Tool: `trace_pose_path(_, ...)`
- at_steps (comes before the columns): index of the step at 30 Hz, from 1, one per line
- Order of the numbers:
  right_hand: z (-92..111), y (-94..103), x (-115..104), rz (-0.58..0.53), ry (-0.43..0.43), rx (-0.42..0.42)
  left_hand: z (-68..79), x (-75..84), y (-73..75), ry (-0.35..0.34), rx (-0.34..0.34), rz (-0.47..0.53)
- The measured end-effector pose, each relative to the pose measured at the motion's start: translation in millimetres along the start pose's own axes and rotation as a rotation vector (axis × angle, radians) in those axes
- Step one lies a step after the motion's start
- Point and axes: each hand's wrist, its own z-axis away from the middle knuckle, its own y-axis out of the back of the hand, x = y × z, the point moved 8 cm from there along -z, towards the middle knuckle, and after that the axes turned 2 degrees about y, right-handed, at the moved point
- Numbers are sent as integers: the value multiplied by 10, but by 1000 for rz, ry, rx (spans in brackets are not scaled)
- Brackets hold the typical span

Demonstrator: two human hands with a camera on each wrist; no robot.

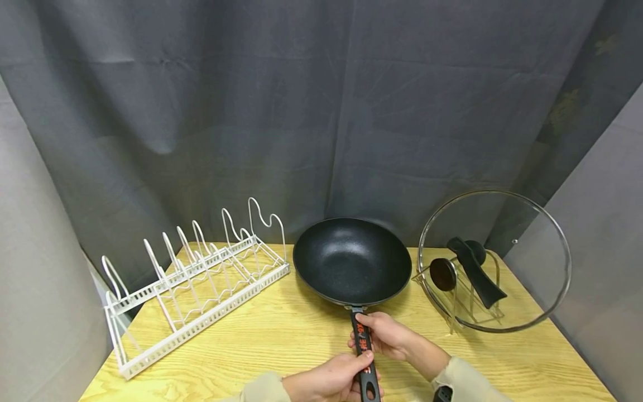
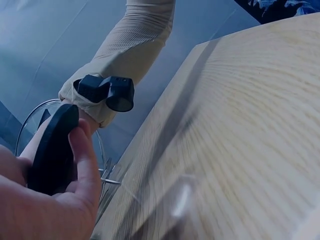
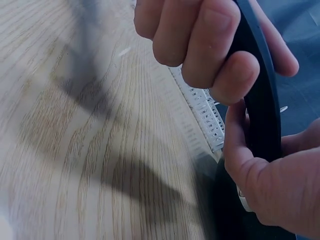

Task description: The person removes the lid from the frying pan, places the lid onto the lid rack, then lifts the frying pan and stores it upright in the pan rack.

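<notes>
A black frying pan [image 1: 351,259] with a deep, round bowl stands mid-table in the head view, its handle [image 1: 370,385] pointing toward me. Near the handle's end, my left hand [image 1: 334,377] grips it with the thumb on top. Closer to the bowl, my right hand [image 1: 389,335] holds the same handle, thumb along its upper face and fingers beneath. Both hands show in the right wrist view, curled round the dark handle [image 3: 262,105]. The left wrist view has my left hand [image 2: 55,210] round the handle's end.
Left of the pan is a white wire rack [image 1: 201,290] with upright dividers. At the right, a glass lid [image 1: 537,279] with a steel rim and black handle [image 1: 474,271] leans on a wire stand [image 1: 454,307]. Grey curtain [image 1: 321,111] hangs behind the wooden table [image 1: 241,346].
</notes>
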Motion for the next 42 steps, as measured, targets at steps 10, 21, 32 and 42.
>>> trace_pose_path(10,47,74,25,-31,-23,7,-93,-9,-88,-28,37,-7)
trace_pose_path(21,91,33,66,-202,-115,-80,-163,-43,-195,27,-9,71)
trace_pose_path(32,72,-6,68,-282,-96,-91,-220,-41,-307,-37,-79,184)
trace_pose_path(42,75,-59,30,-402,-63,-145,-224,-23,-368,-33,-85,353)
